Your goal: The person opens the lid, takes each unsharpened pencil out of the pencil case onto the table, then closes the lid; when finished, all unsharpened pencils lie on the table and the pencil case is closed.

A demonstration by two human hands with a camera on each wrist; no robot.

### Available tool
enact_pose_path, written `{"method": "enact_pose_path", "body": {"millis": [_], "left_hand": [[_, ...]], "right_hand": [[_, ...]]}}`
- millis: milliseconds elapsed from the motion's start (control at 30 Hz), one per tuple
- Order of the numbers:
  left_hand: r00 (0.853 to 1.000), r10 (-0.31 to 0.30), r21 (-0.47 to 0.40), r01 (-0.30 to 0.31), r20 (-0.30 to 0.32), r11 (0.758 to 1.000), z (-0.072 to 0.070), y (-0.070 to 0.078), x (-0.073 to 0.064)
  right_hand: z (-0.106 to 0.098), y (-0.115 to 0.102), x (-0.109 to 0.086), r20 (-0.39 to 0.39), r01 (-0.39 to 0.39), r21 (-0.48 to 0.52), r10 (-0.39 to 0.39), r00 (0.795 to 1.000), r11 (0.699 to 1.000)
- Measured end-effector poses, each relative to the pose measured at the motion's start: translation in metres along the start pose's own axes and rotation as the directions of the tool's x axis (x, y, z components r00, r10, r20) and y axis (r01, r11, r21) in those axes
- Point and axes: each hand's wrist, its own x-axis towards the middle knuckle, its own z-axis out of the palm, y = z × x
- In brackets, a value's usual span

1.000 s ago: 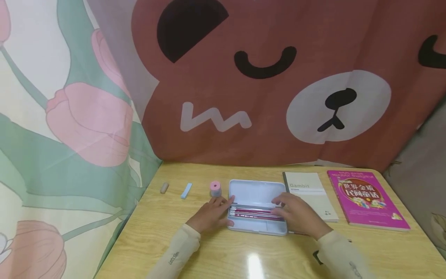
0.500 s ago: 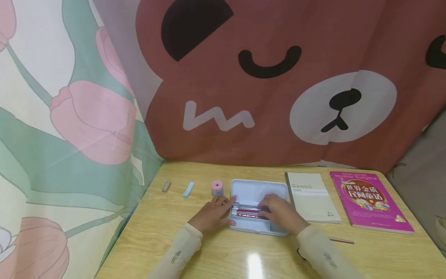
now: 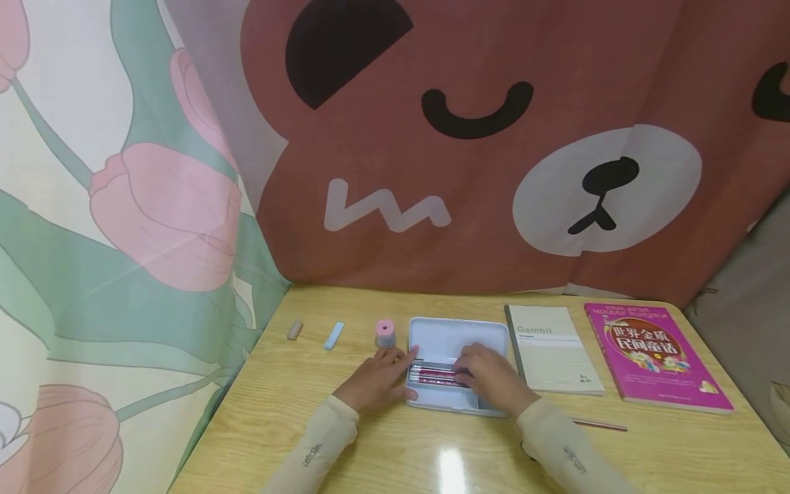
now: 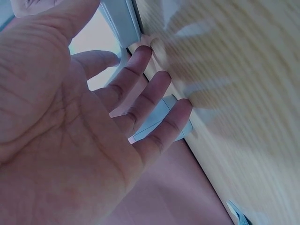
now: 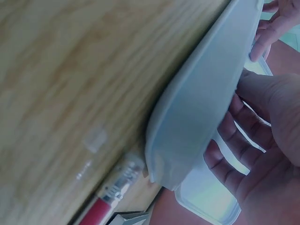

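An open white pencil case point(image 3: 441, 401) lies on the table in the head view, its lid point(image 3: 444, 335) tipped back. Several red pencils point(image 3: 435, 376) with silver ends lie side by side in it. My left hand point(image 3: 374, 379) rests at the case's left end, index finger and thumb against the edge; the left wrist view shows its other fingers extended and loose. My right hand point(image 3: 490, 376) reaches into the case, fingertips over the right part of the pencils. In the right wrist view the case wall point(image 5: 201, 98) hides the thumb and index tips; whether they pinch a pencil I cannot tell.
A single pencil point(image 3: 600, 425) lies on the table right of the case. Behind it are a notebook point(image 3: 552, 350) and a magenta book point(image 3: 657, 357). To the left stand a pink-topped cylinder point(image 3: 385, 334), a light blue strip point(image 3: 334, 335) and a small brownish block point(image 3: 295, 329).
My right hand has moved left along the pencils inside the case, uncovering the notebook and the loose pencil. My left hand stays at the case's left end. The view has shifted slightly.
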Motion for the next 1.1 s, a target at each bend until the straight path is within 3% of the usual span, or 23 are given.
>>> {"method": "enact_pose_path", "body": {"millis": [167,400,533,867,1100], "left_hand": [[1.0,0.0,0.002,0.0,0.001,1.0,0.001,0.0,0.0],[1.0,0.004,-0.001,-0.004,0.0,1.0,0.0,0.001,-0.001],[1.0,0.009,-0.005,-0.009,0.0,1.0,-0.001,0.001,-0.001],[1.0,0.009,-0.024,-0.009,0.007,1.0,-0.002,0.001,-0.002],[1.0,0.018,-0.026,-0.018,0.001,1.0,-0.002,0.001,-0.002]], "right_hand": [[0.0,0.0,-0.002,-0.014,-0.007,-0.004,0.007,1.0,1.0],[-0.015,-0.005,-0.005,0.051,-0.136,0.092,0.132,0.99,0.986],[-0.029,-0.002,-0.013,0.054,-0.154,0.139,0.148,0.988,0.978],[-0.06,0.02,-0.056,0.07,-0.238,0.19,0.229,0.971,0.952],[-0.075,0.036,-0.093,0.036,-0.22,0.18,0.217,0.976,0.959]]}}
